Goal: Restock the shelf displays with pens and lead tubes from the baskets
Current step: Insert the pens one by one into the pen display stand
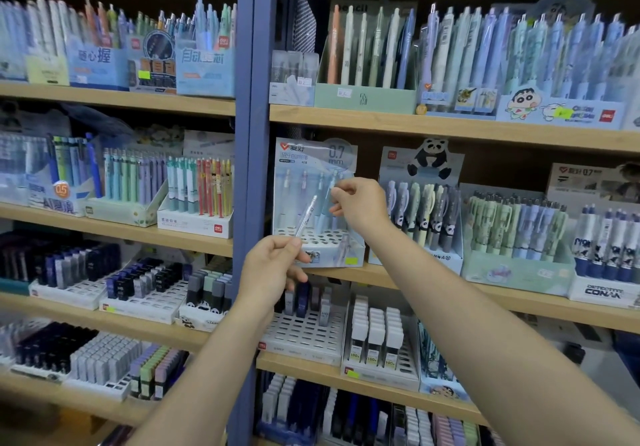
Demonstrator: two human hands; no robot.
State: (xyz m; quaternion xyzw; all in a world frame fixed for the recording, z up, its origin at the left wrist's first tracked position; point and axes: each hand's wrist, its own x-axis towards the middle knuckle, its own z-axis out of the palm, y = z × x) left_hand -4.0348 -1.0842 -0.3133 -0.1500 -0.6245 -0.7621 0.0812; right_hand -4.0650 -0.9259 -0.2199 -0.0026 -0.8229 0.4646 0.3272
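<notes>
Pens in clear sleeves sit in both hands in front of a pale blue display box [317,238] marked 0.7 mm, which stands on the second wooden shelf [450,127] from the top, just right of the blue upright post [251,134]. One slim clear-wrapped pen [306,215] slants up to the right from the left hand [273,269], pinched at its lower end between thumb and forefinger, with the other fingers curled beneath. Above and to the right, the right hand [360,205] pinches the top of a light blue pen [327,200] that stands upright over the box's holed tray; a few pastel pens stand at the back of that tray and most front holes show open. Just beside the box on the right is a panda-topped display [420,210] filled with pens, then a green one and a white one farther along. Below, on the next shelf, white slotted trays [304,335] hold a few lead tubes, with more tubes in trays to the left of the post. Both bare forearms reach up from the lower edge of the view.
</notes>
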